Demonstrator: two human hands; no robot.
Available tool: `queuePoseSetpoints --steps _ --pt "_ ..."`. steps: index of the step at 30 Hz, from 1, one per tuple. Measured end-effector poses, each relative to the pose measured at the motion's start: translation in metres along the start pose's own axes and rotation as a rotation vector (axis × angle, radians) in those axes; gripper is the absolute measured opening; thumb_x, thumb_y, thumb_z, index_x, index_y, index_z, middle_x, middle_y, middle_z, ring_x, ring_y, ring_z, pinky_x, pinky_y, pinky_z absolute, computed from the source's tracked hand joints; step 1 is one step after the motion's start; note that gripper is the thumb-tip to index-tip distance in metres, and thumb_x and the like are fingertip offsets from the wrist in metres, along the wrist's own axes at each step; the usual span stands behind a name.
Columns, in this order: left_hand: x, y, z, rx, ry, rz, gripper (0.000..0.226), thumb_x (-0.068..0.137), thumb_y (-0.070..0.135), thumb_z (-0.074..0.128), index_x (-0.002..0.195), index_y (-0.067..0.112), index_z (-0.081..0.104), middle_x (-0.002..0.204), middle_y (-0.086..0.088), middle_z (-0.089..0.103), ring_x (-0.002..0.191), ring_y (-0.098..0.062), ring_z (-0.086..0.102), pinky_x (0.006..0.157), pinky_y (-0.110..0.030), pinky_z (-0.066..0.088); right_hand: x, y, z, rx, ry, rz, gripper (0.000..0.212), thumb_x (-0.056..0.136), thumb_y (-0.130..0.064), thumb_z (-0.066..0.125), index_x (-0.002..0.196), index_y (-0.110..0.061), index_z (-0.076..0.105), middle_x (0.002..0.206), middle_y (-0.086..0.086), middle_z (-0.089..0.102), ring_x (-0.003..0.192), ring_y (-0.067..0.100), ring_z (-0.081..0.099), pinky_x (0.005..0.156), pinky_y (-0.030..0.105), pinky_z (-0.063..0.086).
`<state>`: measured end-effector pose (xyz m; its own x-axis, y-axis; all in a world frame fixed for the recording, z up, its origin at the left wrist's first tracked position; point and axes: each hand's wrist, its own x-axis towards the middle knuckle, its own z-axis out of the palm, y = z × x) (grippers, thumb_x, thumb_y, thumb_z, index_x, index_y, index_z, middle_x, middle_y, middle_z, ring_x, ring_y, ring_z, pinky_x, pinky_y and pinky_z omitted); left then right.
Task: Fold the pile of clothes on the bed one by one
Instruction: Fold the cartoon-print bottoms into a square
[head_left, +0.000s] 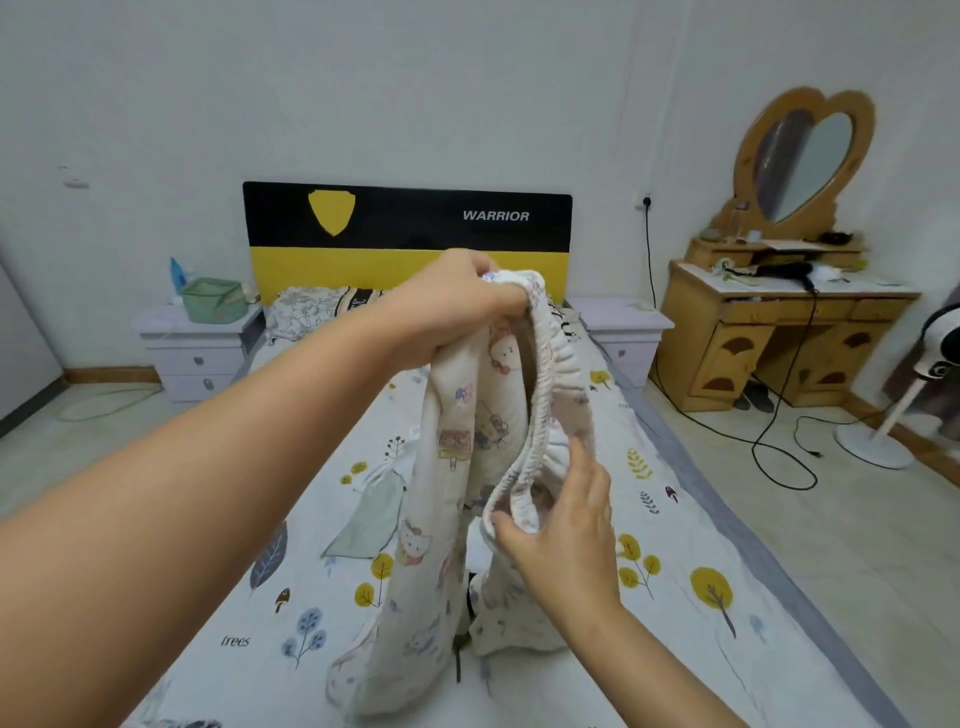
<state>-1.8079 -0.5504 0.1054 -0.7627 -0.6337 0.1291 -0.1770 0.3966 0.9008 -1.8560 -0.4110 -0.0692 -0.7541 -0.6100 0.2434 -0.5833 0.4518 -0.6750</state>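
In the middle of the frame, the left hand (457, 306) grips the top of the cartoon pants (467, 467) and lifts them over the bed (675, 571). Lower down, the right hand (563, 530) pinches the stretchy waistband (540, 410) with thumb and fingers.

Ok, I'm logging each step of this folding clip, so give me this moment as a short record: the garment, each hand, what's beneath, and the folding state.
garment: white cartoon-print trousers with a gathered elastic waistband, lifted, legs trailing onto the bed
left hand: left hand grips the top of the waistband, raised
right hand: right hand pinches the waistband's lower end
surface: white bedsheet printed with trees and leaves
also on bed: pale green cloth lying flat behind the trousers
folding state: not yet folded
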Motion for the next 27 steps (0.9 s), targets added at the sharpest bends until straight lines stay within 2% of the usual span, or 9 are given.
queuePoseSetpoints --steps 2,4,7,11,14,18,21,25,27 --pt "0.000 -0.001 -0.008 -0.047 0.036 -0.020 0.009 0.081 0.017 0.065 0.084 0.011 0.060 0.072 -0.008 0.064 0.051 -0.014 0.063 0.051 -0.027 0.055 0.003 0.001 0.001 0.046 -0.031 -0.023 0.077 0.076 -0.032 0.067 0.140 -0.027 0.025 0.132 -0.006 0.042 0.118 0.017 0.045 0.092 0.032 0.043" --pt "0.000 -0.005 -0.018 -0.082 0.056 -0.047 0.014 0.081 0.016 0.065 0.092 0.008 0.061 0.074 -0.010 0.063 0.054 -0.017 0.062 0.052 -0.026 0.054 0.008 0.001 -0.006 0.113 -0.022 -0.006 0.051 0.081 -0.013 0.056 0.126 -0.027 0.038 0.104 -0.008 0.057 0.087 0.015 0.057 0.065 0.028 0.044" --pt "-0.004 -0.016 -0.041 -0.093 0.005 -0.106 0.016 0.081 0.009 0.066 0.094 0.007 0.057 0.069 -0.008 0.066 0.053 -0.016 0.064 0.046 -0.024 0.052 0.024 0.008 -0.033 0.347 0.038 0.148 0.028 0.083 0.001 0.044 0.096 -0.023 0.046 0.067 -0.002 0.049 0.054 0.014 0.043 0.048 0.028 0.031" --pt "-0.014 -0.037 -0.079 0.018 -0.140 -0.132 0.035 0.079 -0.013 0.059 0.093 0.017 0.046 0.080 -0.012 0.062 0.054 -0.013 0.064 0.039 -0.020 0.048 0.046 0.013 -0.087 0.572 0.064 0.272 0.020 0.080 -0.001 0.050 0.071 -0.019 0.053 0.068 0.005 0.049 0.062 0.019 0.043 0.054 0.029 0.030" --pt "-0.020 -0.050 -0.094 -0.063 -0.237 -0.105 0.040 0.079 -0.014 0.059 0.096 0.021 0.049 0.090 -0.013 0.062 0.072 -0.020 0.064 0.056 -0.026 0.058 0.051 0.001 -0.119 0.737 -0.037 0.268 0.025 0.081 0.002 0.043 0.070 -0.011 0.061 0.062 0.007 0.055 0.055 0.018 0.052 0.050 0.026 0.041" --pt "-0.030 -0.052 -0.097 -0.207 -0.290 -0.017 0.012 0.074 0.013 0.066 0.083 0.019 0.065 0.079 -0.003 0.069 0.070 -0.016 0.068 0.058 -0.026 0.056 0.051 -0.014 -0.148 0.924 -0.295 0.285 0.021 0.089 -0.019 0.052 0.093 -0.010 0.070 0.082 0.010 0.073 0.070 0.024 0.070 0.056 0.032 0.056" --pt "-0.037 -0.051 -0.101 -0.191 -0.263 0.024 0.015 0.075 0.031 0.067 0.084 0.022 0.073 0.088 -0.004 0.073 0.076 -0.018 0.070 0.060 -0.026 0.056 0.048 -0.015 -0.171 0.837 -0.548 0.104 0.052 0.061 -0.043 0.079 0.103 -0.016 0.068 0.099 0.008 0.073 0.088 0.025 0.070 0.061 0.030 0.057" --pt "-0.046 -0.047 -0.106 -0.151 -0.186 0.071 0.035 0.068 0.047 0.070 0.087 0.018 0.074 0.096 -0.013 0.072 0.079 -0.023 0.069 0.065 -0.029 0.056 0.035 -0.018 -0.190 0.642 -0.595 -0.042 0.071 0.051 0.004 0.086 0.112 -0.014 0.053 0.103 0.008 0.070 0.095 0.024 0.068 0.074 0.032 0.058" --pt "-0.051 -0.043 -0.107 -0.142 -0.136 0.128 0.056 0.057 0.060 0.077 0.090 0.015 0.073 0.101 -0.017 0.068 0.085 -0.028 0.063 0.078 -0.038 0.050 0.026 -0.023 -0.196 0.507 -0.481 -0.110 0.061 0.054 -0.004 0.081 0.108 -0.015 0.055 0.104 0.009 0.068 0.098 0.026 0.066 0.081 0.039 0.056"
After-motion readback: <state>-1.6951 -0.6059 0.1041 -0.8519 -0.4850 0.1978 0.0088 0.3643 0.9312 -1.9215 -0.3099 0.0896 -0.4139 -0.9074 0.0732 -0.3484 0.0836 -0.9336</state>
